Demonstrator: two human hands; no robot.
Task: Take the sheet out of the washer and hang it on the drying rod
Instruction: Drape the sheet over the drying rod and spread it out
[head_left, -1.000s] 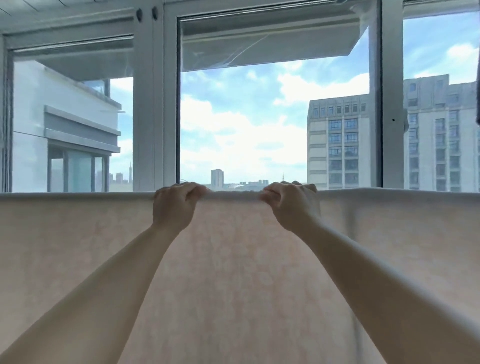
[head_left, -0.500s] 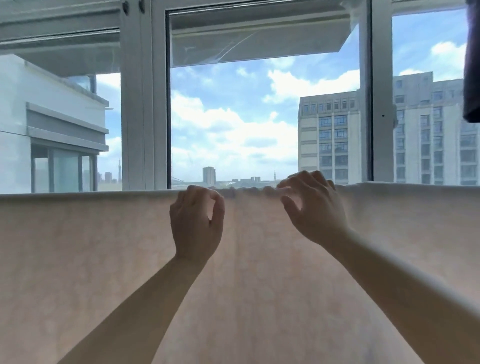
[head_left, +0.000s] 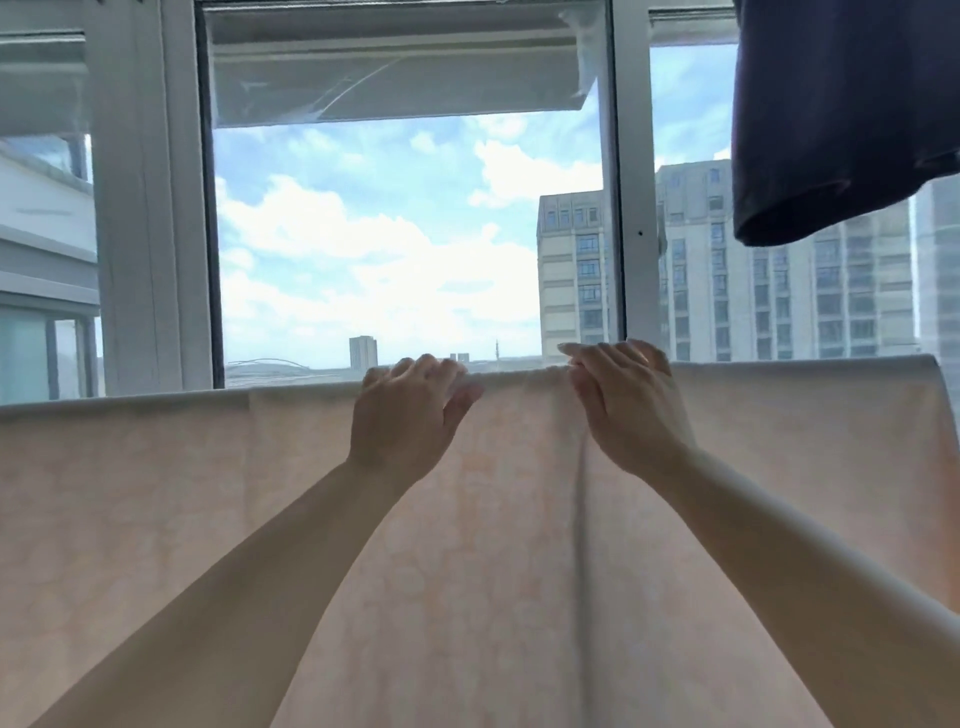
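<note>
A pale pink sheet (head_left: 493, 545) hangs draped over the drying rod, which is hidden under its top fold, and it fills the lower half of the view. The sheet's right edge (head_left: 943, 384) shows at the far right. A vertical crease runs down below my right hand. My left hand (head_left: 405, 421) is at the top fold with its fingers loosely bent over the edge and the thumb spread. My right hand (head_left: 623, 405) touches the fold with fingers nearly straight. Neither hand pinches the cloth.
A dark navy garment (head_left: 841, 119) hangs at the top right, above the sheet's right end. Behind the sheet stand white window frames (head_left: 150, 208), with apartment blocks (head_left: 769, 270) outside.
Both hands let go of the top fold, drew back, and now reach the fold again, set further apart. The view has shifted right, showing more of the dark garment.
</note>
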